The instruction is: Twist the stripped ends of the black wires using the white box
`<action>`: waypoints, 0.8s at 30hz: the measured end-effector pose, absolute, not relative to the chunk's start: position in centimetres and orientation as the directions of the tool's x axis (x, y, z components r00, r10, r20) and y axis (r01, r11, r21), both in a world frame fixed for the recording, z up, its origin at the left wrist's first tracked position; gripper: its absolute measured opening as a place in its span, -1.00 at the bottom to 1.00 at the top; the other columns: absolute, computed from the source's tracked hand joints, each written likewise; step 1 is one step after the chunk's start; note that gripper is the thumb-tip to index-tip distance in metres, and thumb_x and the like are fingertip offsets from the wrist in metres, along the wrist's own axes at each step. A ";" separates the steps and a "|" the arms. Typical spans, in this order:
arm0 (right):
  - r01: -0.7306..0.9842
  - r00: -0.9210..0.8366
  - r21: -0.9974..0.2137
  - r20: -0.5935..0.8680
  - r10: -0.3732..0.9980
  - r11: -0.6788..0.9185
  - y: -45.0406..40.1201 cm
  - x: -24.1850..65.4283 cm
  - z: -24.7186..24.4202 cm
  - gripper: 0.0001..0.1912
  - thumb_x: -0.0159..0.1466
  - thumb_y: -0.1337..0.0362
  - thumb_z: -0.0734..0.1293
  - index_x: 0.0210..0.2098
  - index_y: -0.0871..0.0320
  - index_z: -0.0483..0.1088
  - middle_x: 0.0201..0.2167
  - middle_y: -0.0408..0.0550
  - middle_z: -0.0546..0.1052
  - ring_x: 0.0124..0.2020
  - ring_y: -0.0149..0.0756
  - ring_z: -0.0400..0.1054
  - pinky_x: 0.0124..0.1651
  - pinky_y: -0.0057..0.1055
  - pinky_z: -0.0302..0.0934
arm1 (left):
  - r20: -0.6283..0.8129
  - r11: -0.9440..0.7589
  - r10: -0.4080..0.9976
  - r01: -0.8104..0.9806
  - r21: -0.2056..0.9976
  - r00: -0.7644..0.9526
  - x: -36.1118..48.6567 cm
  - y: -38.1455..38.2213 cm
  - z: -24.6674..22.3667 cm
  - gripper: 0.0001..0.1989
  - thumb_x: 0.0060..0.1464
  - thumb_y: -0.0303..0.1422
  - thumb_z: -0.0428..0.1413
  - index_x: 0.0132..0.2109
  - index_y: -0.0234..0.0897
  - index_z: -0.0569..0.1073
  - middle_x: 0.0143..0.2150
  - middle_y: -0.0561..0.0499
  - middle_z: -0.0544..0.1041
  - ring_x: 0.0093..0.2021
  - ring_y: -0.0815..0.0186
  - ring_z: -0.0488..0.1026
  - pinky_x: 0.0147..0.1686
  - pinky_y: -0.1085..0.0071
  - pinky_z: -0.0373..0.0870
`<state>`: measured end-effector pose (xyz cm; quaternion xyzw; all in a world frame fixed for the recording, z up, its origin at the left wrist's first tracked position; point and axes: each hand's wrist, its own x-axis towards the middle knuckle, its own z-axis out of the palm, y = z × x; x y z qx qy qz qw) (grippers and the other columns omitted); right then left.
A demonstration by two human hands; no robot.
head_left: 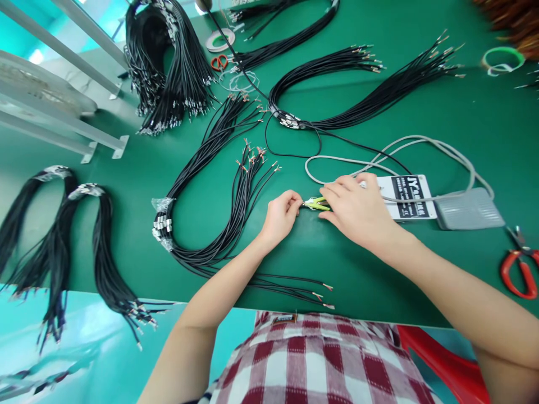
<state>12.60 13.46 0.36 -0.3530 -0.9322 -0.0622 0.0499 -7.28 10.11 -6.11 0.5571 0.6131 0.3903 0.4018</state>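
Checked cloth in dark red and white [320, 365] covers the person's front, nearest the camera, with a red chair [442, 359] beside it. Both forearms reach over the green table [484, 123]. Thumb and fingers of the left hand [283, 213] are pinched together on a small dark end [302, 204], too tiny to make out well — it meets the tip of a yellow-green hand tool [316, 203]. That tool sits between the two hands, its handles slightly spread; the right hand [357, 210] curls thumb and fingers around them, though its palm side is hidden.

Just beyond the right hand lies a white-and-black labelled plate [408, 196], with a ribbed grey block [469, 210] beside it and a grey cord [442, 143] looping behind. Red-handled cutters [522, 264] rest at the far right. Left of the hands, a bent bundle of black cables [200, 257] shows stripped copper ends — some strands pass under the left forearm.
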 end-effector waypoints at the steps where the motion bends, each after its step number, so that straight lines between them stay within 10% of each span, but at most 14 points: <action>1: 0.687 -0.714 0.020 0.207 0.669 0.726 12.8 13.7 0.5 -0.79 0.38 0.21 0.31 -0.06 0.16 0.46 -0.02 0.06 0.61 0.01 -0.03 0.32 0.01 -0.10 -0.04 | -0.060 0.077 0.997 0.368 0.927 -0.057 -7.3 10.1 -6.1 -0.89 0.18 -0.42 0.05 -0.33 -0.26 0.40 -0.53 0.12 0.38 -0.52 0.41 0.34 -0.45 0.50 0.23; 8: 0.794 -0.342 -0.324 0.460 0.819 0.514 7.1 20.1 -2.6 -0.86 0.34 0.38 0.29 -0.16 0.02 0.41 0.04 -0.05 0.60 0.06 -0.08 0.42 0.05 -0.13 0.20 | -0.049 0.069 0.997 0.345 0.936 -0.067 -7.2 9.9 -6.2 -0.90 0.18 -0.43 0.06 -0.33 -0.26 0.41 -0.52 0.11 0.40 -0.51 0.40 0.35 -0.44 0.51 0.23; 18: 0.839 -0.302 -0.235 0.549 0.779 0.491 7.5 19.8 -5.7 -0.86 0.27 0.37 0.35 -0.22 0.02 0.49 -0.19 -0.12 0.69 -0.22 -0.17 0.50 -0.15 -0.21 0.20 | -0.015 0.066 0.993 0.429 0.901 -0.121 -8.6 9.4 -6.3 -0.91 0.19 -0.42 0.06 -0.31 -0.26 0.41 -0.51 0.12 0.39 -0.51 0.42 0.34 -0.43 0.50 0.22; 24: 0.783 -0.302 -0.303 0.579 0.757 0.544 6.6 19.7 -5.6 -0.83 0.25 0.38 0.38 -0.20 0.00 0.41 -0.13 -0.08 0.67 -0.06 -0.06 0.49 0.00 -0.11 0.25 | -0.015 0.088 0.967 0.281 0.956 -0.253 -11.7 9.4 -5.2 -0.88 0.23 -0.33 0.09 -0.27 -0.27 0.40 -0.50 0.09 0.41 -0.51 0.43 0.35 -0.50 0.50 0.23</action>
